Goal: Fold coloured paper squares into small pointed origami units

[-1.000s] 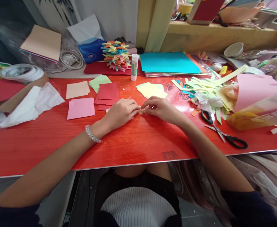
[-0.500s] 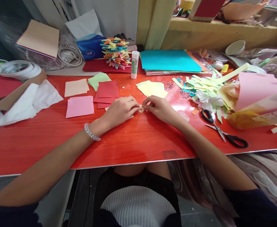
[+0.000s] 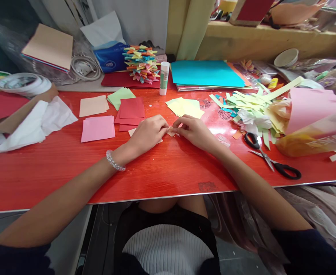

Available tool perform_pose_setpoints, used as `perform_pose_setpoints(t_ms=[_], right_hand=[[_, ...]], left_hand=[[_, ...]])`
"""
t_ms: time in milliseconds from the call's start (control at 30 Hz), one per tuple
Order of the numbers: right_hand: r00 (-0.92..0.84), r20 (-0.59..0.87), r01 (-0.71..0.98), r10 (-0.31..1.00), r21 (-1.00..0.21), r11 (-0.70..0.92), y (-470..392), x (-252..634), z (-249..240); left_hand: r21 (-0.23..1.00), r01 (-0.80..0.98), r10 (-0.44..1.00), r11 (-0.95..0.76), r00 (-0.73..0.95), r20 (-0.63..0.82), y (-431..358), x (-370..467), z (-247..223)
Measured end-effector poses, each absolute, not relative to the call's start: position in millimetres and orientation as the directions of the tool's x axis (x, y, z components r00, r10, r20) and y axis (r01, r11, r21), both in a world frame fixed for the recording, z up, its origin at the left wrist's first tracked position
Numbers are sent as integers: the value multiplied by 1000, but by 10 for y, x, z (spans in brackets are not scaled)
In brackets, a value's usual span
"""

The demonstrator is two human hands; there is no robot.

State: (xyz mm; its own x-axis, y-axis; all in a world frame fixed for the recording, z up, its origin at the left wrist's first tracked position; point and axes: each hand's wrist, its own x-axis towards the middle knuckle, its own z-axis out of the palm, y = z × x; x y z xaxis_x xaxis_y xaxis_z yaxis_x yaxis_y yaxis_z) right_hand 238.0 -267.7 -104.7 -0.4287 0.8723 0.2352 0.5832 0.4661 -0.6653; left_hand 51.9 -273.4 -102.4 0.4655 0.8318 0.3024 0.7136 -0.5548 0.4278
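Observation:
Between my hands is a small folded beige paper piece (image 3: 171,132), low over the red table. My left hand (image 3: 149,133), with a clear bead bracelet at the wrist, pinches its left side. The fingers of my right hand (image 3: 192,131) are closed on its right side. Flat beige paper (image 3: 132,132) shows partly from under my left hand. Red squares (image 3: 132,108) lie just behind that hand, with pink squares (image 3: 98,128) and beige squares (image 3: 93,105) further left. Pale yellow squares (image 3: 185,107) lie behind my right hand.
A glue stick (image 3: 164,78) stands upright near the back, beside a multicoloured folded-paper stack (image 3: 142,64). Open black-handled scissors (image 3: 267,156) lie at the right, near paper strips (image 3: 254,103) and a pink paper roll (image 3: 311,107). Teal sheets (image 3: 208,73) lie at the back.
My left wrist and forearm have shifted slightly to the right and the fingers have moved a little. Both hands stay on the folded beige paper.

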Motion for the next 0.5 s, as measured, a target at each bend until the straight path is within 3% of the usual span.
perform_pose_setpoints(t_ms=[233, 500], right_hand=[[-398, 234, 604, 887, -660, 446, -2667, 2344, -1043], [-385, 241, 633, 891, -633, 445, -2688, 2307, -1055]], left_hand=[[469, 696, 839, -544, 462, 288, -2692, 511, -1048], [425, 695, 814, -580, 496, 302, -2658, 512, -1094]])
